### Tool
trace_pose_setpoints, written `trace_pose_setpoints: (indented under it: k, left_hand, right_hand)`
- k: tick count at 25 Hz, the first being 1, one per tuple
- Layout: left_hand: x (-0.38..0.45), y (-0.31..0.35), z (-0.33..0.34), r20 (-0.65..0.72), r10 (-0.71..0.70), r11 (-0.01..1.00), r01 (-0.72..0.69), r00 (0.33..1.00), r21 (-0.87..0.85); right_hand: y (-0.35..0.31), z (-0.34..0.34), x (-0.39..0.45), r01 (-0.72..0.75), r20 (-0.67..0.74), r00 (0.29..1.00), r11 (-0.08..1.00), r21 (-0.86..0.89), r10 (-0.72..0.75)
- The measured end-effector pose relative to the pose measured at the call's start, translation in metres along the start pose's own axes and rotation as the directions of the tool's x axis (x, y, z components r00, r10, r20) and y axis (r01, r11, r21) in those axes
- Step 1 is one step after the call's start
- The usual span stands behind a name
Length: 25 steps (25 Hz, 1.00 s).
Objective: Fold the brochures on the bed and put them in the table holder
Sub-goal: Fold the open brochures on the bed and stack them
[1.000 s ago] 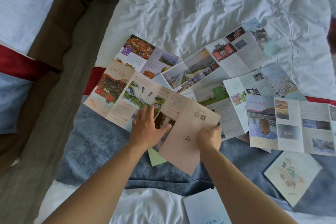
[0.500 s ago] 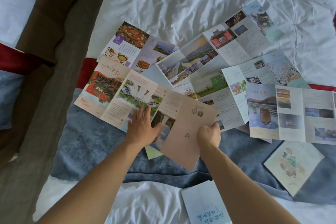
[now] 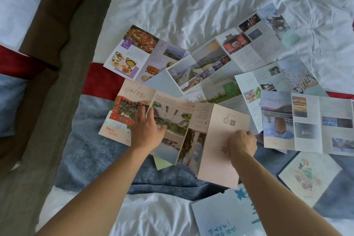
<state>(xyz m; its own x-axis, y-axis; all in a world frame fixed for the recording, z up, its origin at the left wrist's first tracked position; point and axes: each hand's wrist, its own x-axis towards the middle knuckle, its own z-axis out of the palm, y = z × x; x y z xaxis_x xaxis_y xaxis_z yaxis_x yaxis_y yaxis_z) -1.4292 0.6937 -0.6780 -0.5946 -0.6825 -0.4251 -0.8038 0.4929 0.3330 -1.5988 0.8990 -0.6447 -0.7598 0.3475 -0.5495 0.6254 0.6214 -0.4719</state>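
While flat on the brochure [image 3: 172, 120] — left hand [image 3: 146, 132], fingers spread.

Left hand [image 3: 146, 132] flat, right hand [image 3: 242, 142] fisted

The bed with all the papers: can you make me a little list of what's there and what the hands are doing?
place: a bed with a white sheet and a blue and red runner
papers: several brochures lying unfolded and overlapping
nearest brochure: pink, spread open, with a plain pink panel at its right end
left hand: flat, fingers straight, pressing the brochure down
right hand: fingers curled, gripping the plain pink panel
folded ones: a pale booklet at right and a light blue one near the bottom
table holder: not in view
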Motion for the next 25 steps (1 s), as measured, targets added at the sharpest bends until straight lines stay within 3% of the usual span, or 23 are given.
trace_pose_setpoints:
  k: [5,12,18,25]
  left_hand:
    - [0.008,-0.024,-0.001,0.09,-0.194,0.979,0.199,0.977,-0.048]
    - [0.012,-0.042,-0.009,0.021,-0.154,0.961,0.154,0.988,-0.228]
    - [0.017,-0.057,-0.02,-0.031,-0.162,0.925,0.141,0.986,-0.353]
    - [0.021,-0.075,-0.023,-0.039,-0.018,0.997,0.015,0.999,-0.072]
  right_hand:
    - [-0.003,0.02,-0.007,-0.003,0.16,0.987,0.999,-0.042,0.009]
    - [-0.015,0.076,-0.06,0.195,0.367,0.913,0.981,-0.007,-0.179]
    - [-0.013,0.108,-0.082,0.277,0.398,0.888,0.959,-0.062,-0.23]
    - [-0.01,0.131,-0.091,0.379,0.356,0.884,0.91,-0.169,-0.302]
